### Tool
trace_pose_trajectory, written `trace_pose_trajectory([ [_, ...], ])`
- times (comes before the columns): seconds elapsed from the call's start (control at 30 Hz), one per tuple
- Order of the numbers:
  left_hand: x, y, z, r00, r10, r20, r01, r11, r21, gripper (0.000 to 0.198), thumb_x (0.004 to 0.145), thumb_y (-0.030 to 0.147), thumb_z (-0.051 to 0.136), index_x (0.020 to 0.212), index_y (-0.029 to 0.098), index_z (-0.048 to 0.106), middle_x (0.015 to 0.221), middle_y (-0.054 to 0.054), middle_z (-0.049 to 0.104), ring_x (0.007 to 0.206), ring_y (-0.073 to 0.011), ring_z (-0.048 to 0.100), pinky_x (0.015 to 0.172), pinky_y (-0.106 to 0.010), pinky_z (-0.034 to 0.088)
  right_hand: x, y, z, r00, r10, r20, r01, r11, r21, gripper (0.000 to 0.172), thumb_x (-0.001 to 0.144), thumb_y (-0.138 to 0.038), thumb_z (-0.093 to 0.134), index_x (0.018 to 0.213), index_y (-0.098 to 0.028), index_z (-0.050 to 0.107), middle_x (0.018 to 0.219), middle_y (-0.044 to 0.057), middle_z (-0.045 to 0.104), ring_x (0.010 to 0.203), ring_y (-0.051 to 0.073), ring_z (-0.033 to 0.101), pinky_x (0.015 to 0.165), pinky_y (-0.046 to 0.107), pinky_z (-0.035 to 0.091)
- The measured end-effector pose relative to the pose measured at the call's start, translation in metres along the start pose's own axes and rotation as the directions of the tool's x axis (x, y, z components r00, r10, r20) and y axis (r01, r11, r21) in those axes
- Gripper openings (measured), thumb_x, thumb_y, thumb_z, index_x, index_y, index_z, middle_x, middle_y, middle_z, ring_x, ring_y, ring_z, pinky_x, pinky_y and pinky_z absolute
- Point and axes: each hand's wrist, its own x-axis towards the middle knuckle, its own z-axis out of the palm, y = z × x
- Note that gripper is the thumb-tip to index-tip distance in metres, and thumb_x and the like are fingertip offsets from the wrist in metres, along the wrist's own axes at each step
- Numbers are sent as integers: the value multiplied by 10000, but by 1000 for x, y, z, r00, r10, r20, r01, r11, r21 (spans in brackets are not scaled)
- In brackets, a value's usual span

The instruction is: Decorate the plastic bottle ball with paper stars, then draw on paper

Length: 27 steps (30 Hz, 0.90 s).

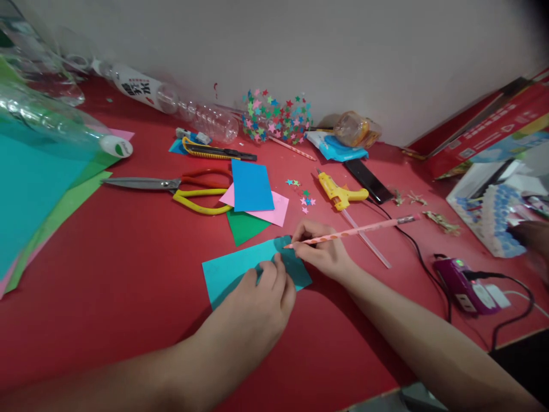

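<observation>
My right hand (319,252) is closed around a pink pencil (355,232) with a spotted grip. The pencil slants to the right, and its tip meets the upper right part of a teal sheet of paper (229,272). My left hand (261,292) rests palm down on the same sheet with bent fingers pressing it to the table, and it covers the lower edge. Just beyond the sheet lie a blue paper piece (251,186), a pink one (279,209) and a green one (244,228), overlapping. Large scissors (167,184) lie beside them, handles partly under the paper.
Small paper stars (306,201), a yellow glue gun (341,191), a phone (369,180) and a purple power adapter (465,289) lie rightward on the red table (128,320). A utility knife (218,151) and plastic bottles (137,86) lie behind. Another person's hand (532,237) shows far right.
</observation>
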Motion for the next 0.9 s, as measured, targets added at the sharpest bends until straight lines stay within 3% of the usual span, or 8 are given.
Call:
trace_pose_trajectory([
  [0.57,0,0,-2,1000,-11,1,11,1000,28,425,807,91,377,1174,56,590,1181,-226,630,930,-291,619,677,-362,509,4,-4,3,994,-64,-94,54,993,-100,128,732,-141,528,632,-199,476,544,-56,497,501,86,460,478,201,343],
  [0.9,0,0,-1,1000,-6,13,5,999,34,419,818,95,373,1181,57,580,1184,-233,625,914,-288,620,649,-349,508,4,0,4,996,-33,-83,25,995,-96,132,720,-123,519,626,-198,463,532,-61,470,502,87,439,491,212,327],
])
